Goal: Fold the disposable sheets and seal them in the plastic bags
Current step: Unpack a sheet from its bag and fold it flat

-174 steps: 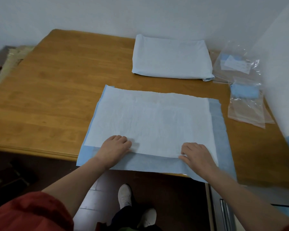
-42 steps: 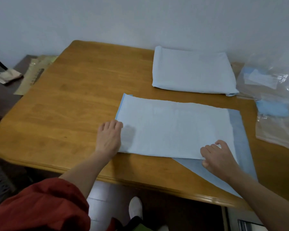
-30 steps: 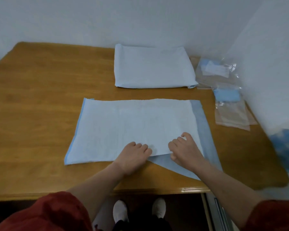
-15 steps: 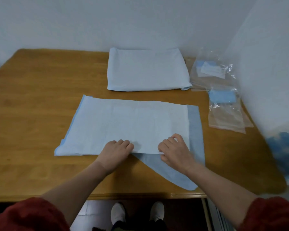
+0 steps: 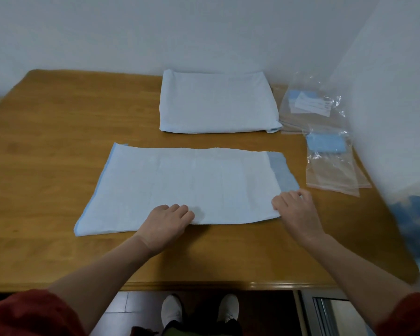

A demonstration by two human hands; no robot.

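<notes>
The brown wooden table (image 5: 58,141) fills most of my view, pushed into a corner of white wall. On it, in front of me, lies the pale blue rectangular disposable sheet (image 5: 192,185), folded into a long flat band. Its white padded side faces up, and a strip of grey-blue backing shows along its right end. Beyond it, near the wall and well apart, sits a neat folded stack of white-blue disposable sheets (image 5: 216,103). To the right of that stack, clear plastic bags (image 5: 330,166) lie flat in a loose overlapping row along the table's right side. Two of them hold something small and blue.

My right hand (image 5: 296,212) is at the band's near right corner, its fingers curled round the corner and gripping it. My left hand (image 5: 164,226) rests on the near edge around the middle, knuckles up and fingers bent onto the sheet. I cannot tell whether it grips the edge or only presses it.
</notes>
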